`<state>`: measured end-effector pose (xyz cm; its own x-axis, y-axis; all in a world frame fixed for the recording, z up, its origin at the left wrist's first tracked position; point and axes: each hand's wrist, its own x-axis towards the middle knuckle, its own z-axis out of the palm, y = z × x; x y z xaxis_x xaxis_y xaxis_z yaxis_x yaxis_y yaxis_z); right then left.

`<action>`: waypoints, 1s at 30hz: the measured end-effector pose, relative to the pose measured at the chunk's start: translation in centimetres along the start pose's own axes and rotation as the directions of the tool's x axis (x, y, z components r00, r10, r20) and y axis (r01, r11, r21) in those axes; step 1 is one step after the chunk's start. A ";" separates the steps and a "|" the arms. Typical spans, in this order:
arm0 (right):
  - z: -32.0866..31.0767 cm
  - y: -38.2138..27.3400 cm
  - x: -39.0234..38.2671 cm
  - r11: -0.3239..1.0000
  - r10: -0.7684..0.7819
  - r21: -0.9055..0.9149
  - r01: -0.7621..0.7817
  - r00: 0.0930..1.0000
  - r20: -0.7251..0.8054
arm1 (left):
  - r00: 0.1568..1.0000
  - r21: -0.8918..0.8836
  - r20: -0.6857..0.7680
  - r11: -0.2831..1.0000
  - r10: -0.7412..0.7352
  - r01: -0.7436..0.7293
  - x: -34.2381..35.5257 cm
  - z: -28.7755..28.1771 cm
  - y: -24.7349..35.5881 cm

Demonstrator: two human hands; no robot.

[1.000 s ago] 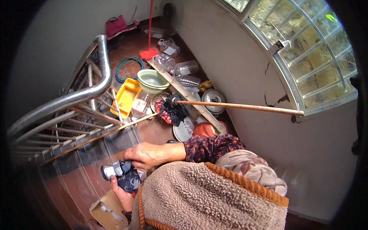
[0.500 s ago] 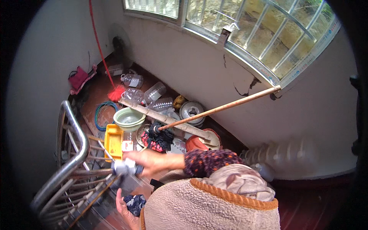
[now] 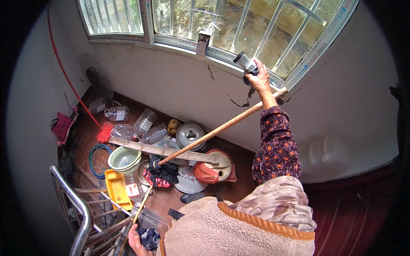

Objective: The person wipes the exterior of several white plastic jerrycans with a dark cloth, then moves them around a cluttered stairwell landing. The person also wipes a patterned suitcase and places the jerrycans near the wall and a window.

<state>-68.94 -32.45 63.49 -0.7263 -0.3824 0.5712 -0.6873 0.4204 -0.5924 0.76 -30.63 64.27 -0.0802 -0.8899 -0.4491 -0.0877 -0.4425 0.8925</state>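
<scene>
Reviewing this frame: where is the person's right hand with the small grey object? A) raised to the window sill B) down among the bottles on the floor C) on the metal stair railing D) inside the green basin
A: the right hand holds the small grey object up at the window sill, well above the floor clutter.

Yellow tray point(image 3: 115, 190) (red broom point(image 3: 103, 133))

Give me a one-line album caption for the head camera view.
Right hand sets a small grey object on the window ledge; left hand clutches dark cloth.
</scene>
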 end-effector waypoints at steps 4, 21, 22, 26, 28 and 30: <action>-0.5 2.5 1.6 0.981 -0.126 -0.136 0.135 0.989 0.078 | 0.994 0.158 0.050 0.982 0.093 -0.100 0.0 2.1 2.0; 1.2 -0.1 0.6 0.638 -0.260 -0.744 0.198 0.965 0.033 | 1.000 0.110 -0.025 0.994 0.003 0.000 1.7 2.4 2.4; 1.3 0.2 0.7 0.644 -0.213 -0.737 0.205 0.973 0.085 | 1.000 0.090 -0.029 0.996 0.001 0.002 1.6 2.5 2.5; 2.2 1.1 1.3 0.833 -0.172 -0.516 0.201 0.980 0.104 | 0.988 0.299 -0.015 0.944 0.153 -0.142 1.3 2.5 2.5; 2.6 0.9 1.9 0.920 -0.152 -0.360 0.156 0.988 0.040 | 0.960 0.435 0.056 0.859 0.274 -0.270 1.5 2.2 2.0; 2.6 0.1 2.9 0.898 -0.213 -0.389 0.207 0.977 0.028 | 0.978 0.377 0.022 0.904 0.208 -0.201 1.9 1.7 1.3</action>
<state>-71.15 -35.67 63.54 -0.5630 -0.4864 0.6681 -0.7623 0.6179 -0.1925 -1.16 -32.68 64.53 -0.1184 -0.9598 -0.2545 -0.4380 -0.1795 0.8808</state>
